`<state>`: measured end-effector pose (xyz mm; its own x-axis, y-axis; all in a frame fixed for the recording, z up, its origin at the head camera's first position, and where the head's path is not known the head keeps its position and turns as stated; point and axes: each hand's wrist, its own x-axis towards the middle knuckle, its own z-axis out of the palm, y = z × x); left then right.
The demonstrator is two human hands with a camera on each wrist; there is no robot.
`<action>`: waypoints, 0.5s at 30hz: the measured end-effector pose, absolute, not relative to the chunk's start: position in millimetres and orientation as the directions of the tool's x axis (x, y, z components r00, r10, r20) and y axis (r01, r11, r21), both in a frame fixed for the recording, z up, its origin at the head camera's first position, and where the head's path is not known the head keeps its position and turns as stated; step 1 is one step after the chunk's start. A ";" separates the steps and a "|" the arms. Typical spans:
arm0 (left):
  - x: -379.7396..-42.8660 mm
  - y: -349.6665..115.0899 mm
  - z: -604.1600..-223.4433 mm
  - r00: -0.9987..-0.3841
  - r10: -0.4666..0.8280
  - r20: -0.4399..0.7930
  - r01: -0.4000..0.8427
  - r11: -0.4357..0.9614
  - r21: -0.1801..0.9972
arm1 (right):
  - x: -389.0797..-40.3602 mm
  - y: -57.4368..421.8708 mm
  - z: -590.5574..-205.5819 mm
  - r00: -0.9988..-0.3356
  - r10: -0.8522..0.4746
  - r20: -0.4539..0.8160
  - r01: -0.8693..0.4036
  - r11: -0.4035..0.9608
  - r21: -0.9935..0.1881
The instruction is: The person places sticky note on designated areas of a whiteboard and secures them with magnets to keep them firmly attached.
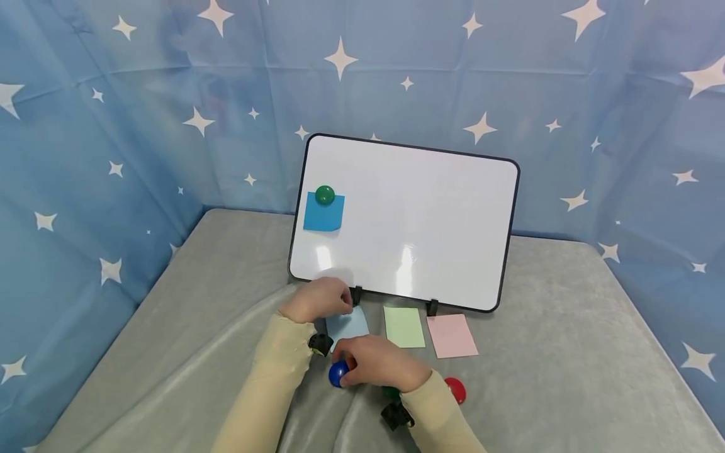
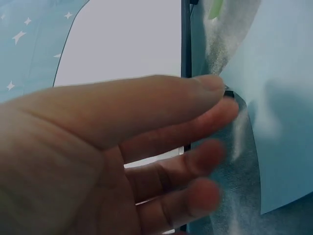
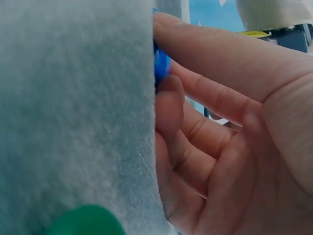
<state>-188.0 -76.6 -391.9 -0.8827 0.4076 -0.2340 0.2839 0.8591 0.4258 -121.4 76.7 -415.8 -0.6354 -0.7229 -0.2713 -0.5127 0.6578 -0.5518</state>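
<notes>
Thumb and finger of left hand (image 1: 317, 299) apparently clamped on corner of pale blue note (image 1: 347, 324); best lifted gently, uncreased. Blue magnet (image 1: 337, 374) gripped in right hand (image 1: 378, 363), near note; best pressed down after squaring note against board (image 1: 430, 214).

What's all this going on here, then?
A person works at a black-rimmed white rectangular board. The right hand pinches a shiny round blue button; the left hand is at the edge of a light blue square paper, gripping or not, I can't tell. On the board, a round green button sits over a darker blue square paper. A pale green square paper and a pink one lie in front.
</notes>
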 end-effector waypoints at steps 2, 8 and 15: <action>-187.8 -75.7 -392.0 -0.886 0.397 -0.239 0.275 0.866 0.418 | -121.1 76.3 -416.4 -0.642 -0.719 -0.267 -0.508 0.659 -0.555; -188.9 -74.4 -394.0 -0.890 0.366 -0.271 0.229 0.874 0.428 | -121.1 76.0 -417.3 -0.649 -0.719 -0.248 -0.517 0.656 -0.549; -189.5 -73.3 -399.3 -0.879 0.394 -0.270 0.248 0.859 0.447 | -121.5 77.0 -417.8 -0.659 -0.718 -0.225 -0.530 0.655 -0.538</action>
